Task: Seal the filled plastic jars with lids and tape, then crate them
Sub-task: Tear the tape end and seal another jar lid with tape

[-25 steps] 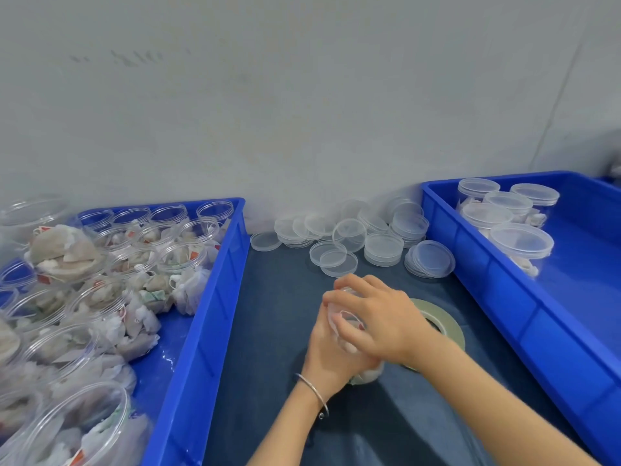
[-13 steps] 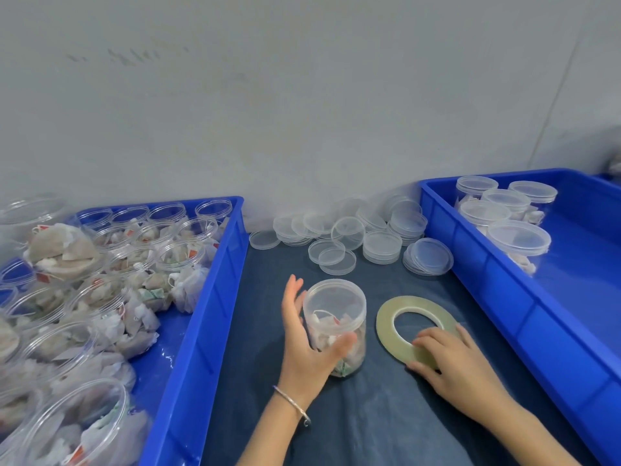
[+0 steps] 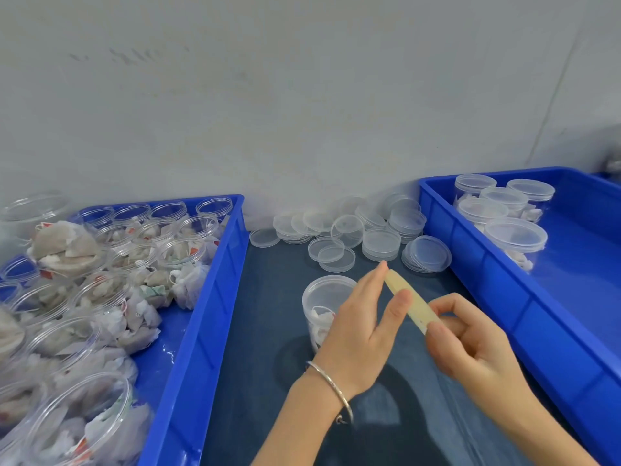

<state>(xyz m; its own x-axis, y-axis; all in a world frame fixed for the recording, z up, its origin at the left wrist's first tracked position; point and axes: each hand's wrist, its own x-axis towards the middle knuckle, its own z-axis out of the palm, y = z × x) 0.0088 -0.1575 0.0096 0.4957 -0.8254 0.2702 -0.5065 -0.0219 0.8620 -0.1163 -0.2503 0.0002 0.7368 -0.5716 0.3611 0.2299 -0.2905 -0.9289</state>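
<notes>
Though label-blurred, jar (image 3: 324, 299) beside tape roll (image 3: 411, 304)

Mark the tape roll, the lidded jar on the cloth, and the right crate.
tape roll (image 3: 411, 302), head view, its flat side
lidded jar (image 3: 324, 292), head view, lid top
right crate (image 3: 497, 290), head view, near wall

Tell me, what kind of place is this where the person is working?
Probably a small packing workshop. One blue crate holds many open jars stuffed with sachets, another blue crate holds lidded jars, loose lids are heaped by the wall, and both hands hold a tape roll.
</notes>
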